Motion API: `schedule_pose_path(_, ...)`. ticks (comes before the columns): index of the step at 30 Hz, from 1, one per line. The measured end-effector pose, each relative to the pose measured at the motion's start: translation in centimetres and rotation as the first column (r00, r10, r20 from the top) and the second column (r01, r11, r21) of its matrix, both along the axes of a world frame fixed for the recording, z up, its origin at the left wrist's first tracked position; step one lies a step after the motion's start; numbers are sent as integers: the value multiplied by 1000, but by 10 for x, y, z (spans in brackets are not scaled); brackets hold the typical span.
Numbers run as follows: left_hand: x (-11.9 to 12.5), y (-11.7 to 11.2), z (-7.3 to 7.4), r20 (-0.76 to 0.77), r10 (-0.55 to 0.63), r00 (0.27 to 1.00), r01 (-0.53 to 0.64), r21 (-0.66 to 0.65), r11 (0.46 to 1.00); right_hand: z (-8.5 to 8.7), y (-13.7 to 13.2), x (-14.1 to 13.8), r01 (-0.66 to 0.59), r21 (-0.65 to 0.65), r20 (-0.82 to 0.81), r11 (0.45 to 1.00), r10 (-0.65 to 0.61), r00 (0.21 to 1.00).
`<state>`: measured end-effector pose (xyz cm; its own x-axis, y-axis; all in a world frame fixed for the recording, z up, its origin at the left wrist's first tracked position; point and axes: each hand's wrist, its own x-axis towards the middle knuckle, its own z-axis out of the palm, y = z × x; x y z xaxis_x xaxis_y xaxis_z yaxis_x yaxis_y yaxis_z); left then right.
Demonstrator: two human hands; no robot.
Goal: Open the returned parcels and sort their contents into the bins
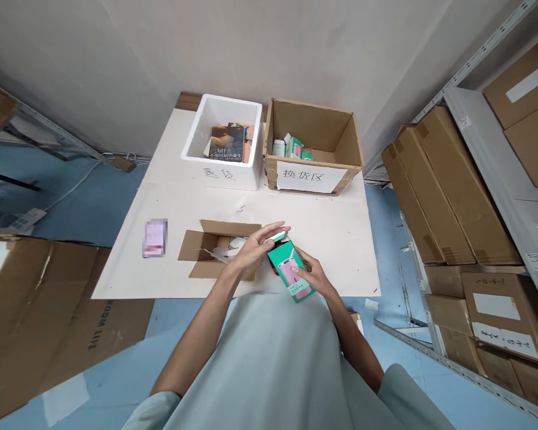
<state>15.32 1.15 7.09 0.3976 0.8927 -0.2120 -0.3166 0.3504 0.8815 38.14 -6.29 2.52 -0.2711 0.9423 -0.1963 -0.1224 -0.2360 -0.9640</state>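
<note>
Right hand [311,272] grips the green box [290,263] by its lower part, thumb on the printed front. Left hand [256,245] at the box's open top, thumb by the raised flap, fingers stretched over it; can't tell if it pinches. Box is tilted, held over the near edge of the surface [332,233], just right of the open carton [228,226]. Carton has flaps out, white paper [237,243] inside. Pixelated pink item [155,237] lies further left, apart from the carton. Small clear-white scrap [240,204] beyond the carton. Far side: white foam bin [246,178] with books [226,142], and right beside it a cardboard bin [314,119] with green-and-white packs [295,147], handwritten label on front. Shelving with cartons [448,179] far right
</note>
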Motion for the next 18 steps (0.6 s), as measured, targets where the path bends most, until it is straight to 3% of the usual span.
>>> schedule_pose_path(5,4,-1,7,-89,48,995,-48,9,999,6,1,0,-1,-18,6,1000,2,1000)
schedule_pose_path(11,7,-1,15,-262,-25,965,52,98,994,3,1,0,-16,-10,13,1000,16,1000)
schedule_pose_path(18,12,0,8,-301,-2,954,25,74,997,3,0,-1,-4,-24,43,1000,5,999)
